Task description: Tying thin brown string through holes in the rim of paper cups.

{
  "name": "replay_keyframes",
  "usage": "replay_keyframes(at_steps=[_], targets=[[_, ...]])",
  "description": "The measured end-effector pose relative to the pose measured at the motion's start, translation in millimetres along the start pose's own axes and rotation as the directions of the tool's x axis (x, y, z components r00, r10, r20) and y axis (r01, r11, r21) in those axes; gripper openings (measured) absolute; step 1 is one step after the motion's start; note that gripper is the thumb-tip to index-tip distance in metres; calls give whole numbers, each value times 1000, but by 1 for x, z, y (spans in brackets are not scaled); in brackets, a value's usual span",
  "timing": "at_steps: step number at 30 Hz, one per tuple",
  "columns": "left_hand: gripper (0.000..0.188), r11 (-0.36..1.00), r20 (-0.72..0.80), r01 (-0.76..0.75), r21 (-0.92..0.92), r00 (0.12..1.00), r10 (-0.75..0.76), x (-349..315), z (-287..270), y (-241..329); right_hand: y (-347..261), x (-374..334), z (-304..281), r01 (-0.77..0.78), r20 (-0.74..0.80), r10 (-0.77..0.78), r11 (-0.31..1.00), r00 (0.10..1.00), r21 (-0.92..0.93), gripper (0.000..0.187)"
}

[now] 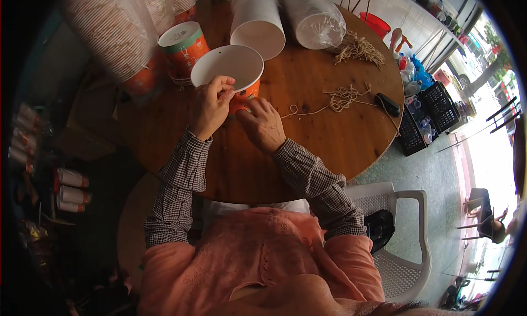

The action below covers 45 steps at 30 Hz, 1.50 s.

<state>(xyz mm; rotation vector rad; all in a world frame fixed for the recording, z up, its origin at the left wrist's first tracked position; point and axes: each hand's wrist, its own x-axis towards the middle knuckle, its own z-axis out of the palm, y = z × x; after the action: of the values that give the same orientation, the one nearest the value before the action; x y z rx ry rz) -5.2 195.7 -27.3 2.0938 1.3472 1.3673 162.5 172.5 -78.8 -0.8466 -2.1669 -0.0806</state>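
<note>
An orange paper bucket with a white inside stands upright on the round wooden table in front of me. A small dark hole shows near its far rim. My left hand is at the near rim, thumb and fingertips pinched together; what lies between them is too small to tell. Against the bucket's near outer wall, my right hand has its fingers curled in. A thin beige string runs from the right hand to a loose tangle on the table. The string's end at the fingers is hidden.
Behind stand an upturned orange-and-green bucket, tall wrapped bucket stacks and white stacks lying down. A string bundle and a black object lie rightward. Beyond are black crates and a white chair.
</note>
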Motion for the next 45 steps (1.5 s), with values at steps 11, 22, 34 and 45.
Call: replay_keyframes(at_steps=[11, 22, 34, 45], targets=[[15, 1000, 10, 18, 0, 1000, -18, -1, -3, 2, -7, 11, -9, 107, -269, -105, 994, 957, -7, 16], [17, 998, 26, 31, -49, 999, -30, 1, -2, 3, -8, 4, 12, -424, 109, 661, 337, 742, 841, 9], [20, 995, 97, 37, 93, 994, -46, 6, -8, 12, -13, 21, 32, -343, 141, 807, 80, 574, 936, 16], [26, 995, 115, -55, 86, 992, 45, 9, -9, 15, -14, 25, 30, -385, 159, 792, 103, 589, 917, 19]])
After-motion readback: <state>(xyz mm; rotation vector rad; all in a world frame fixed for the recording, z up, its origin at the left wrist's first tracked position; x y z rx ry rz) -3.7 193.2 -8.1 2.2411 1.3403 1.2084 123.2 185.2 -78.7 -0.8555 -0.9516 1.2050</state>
